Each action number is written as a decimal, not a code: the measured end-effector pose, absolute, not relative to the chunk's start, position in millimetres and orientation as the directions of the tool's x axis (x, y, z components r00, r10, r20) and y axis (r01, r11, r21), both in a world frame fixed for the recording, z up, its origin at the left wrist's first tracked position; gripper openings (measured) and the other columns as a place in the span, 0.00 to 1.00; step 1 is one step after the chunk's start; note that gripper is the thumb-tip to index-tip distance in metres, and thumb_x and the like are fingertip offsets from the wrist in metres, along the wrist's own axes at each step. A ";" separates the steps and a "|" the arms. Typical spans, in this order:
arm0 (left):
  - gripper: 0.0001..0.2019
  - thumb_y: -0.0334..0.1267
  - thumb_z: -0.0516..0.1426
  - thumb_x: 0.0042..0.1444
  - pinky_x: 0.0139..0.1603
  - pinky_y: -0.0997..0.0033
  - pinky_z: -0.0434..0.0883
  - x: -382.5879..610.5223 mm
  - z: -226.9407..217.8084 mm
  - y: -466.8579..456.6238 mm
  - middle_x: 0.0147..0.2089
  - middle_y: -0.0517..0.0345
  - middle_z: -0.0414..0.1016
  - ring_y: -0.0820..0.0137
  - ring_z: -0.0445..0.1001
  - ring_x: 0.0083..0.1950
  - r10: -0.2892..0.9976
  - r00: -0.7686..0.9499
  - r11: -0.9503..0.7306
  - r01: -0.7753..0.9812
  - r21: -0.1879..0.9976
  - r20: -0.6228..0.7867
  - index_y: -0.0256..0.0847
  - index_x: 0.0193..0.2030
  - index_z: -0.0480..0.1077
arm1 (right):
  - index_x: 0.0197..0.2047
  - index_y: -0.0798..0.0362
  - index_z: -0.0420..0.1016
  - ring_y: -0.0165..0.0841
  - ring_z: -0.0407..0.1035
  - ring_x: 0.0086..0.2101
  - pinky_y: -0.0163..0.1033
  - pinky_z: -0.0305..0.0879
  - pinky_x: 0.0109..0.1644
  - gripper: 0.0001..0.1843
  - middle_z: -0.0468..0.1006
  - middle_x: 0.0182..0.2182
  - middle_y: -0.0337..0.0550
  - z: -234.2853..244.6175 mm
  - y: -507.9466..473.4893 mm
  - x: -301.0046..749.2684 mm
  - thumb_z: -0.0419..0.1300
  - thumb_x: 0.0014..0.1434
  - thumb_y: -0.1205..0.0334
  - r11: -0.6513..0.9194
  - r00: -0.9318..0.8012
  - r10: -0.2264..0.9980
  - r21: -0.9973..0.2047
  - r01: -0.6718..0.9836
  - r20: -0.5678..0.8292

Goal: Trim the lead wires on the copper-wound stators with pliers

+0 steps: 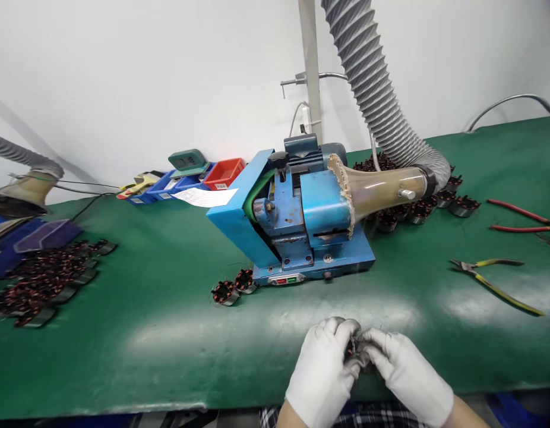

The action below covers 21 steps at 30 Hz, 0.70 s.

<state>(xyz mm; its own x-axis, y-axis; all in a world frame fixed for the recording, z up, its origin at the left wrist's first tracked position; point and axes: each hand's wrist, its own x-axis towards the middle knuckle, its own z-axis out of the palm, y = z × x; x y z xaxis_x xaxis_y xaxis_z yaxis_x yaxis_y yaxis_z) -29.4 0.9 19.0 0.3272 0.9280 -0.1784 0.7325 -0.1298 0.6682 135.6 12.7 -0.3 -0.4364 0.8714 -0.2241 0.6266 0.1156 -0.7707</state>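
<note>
Both my hands wear white gloves and meet at the near edge of the green bench. My left hand (324, 365) and my right hand (402, 368) are closed together around a small wound stator (356, 351), mostly hidden between the fingers. Two more copper-wound stators (233, 288) lie on the mat in front of the blue bench machine (297, 217), which stands in the middle of the bench with a ribbed extraction hose (373, 83) and funnel at its right side.
A heap of stators (46, 279) lies at the left, another group (417, 208) behind the funnel. Yellow-handled pliers (498, 279) and red-handled pliers (522, 219) lie at the right. Blue and red bins (190, 178) stand by the wall. The green mat (168, 339) covers the bench.
</note>
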 end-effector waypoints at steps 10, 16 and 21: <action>0.13 0.23 0.49 0.49 0.45 0.59 0.63 -18.9 2.8 -9.6 0.43 0.55 0.65 0.63 0.63 0.44 0.961 0.271 -0.246 0.739 0.627 0.057 0.41 0.40 0.64 | 0.24 0.55 0.62 0.27 0.60 0.19 0.32 0.55 0.22 0.17 0.65 0.18 0.36 10.0 30.1 138.8 0.56 0.49 0.49 -0.436 -0.445 0.723 -0.848 0.300 -0.529; 0.10 0.23 0.48 0.51 0.43 0.61 0.62 -14.6 -0.3 -9.8 0.40 0.56 0.66 0.64 0.63 0.42 0.965 0.232 -0.254 0.718 0.648 0.121 0.41 0.36 0.63 | 0.28 0.55 0.65 0.27 0.61 0.17 0.31 0.57 0.20 0.19 0.69 0.17 0.38 12.3 39.5 169.3 0.55 0.54 0.46 -0.479 -0.180 0.853 -0.872 0.101 -0.489; 0.12 0.23 0.47 0.51 0.43 0.59 0.63 -14.1 -0.3 -11.1 0.41 0.54 0.66 0.63 0.63 0.42 0.966 0.219 -0.254 0.727 0.638 0.135 0.40 0.38 0.64 | 0.40 0.51 0.72 0.33 0.69 0.40 0.37 0.65 0.46 0.08 0.74 0.39 0.43 6.0 21.7 157.1 0.55 0.57 0.62 0.134 -0.270 0.963 -0.839 0.527 -0.016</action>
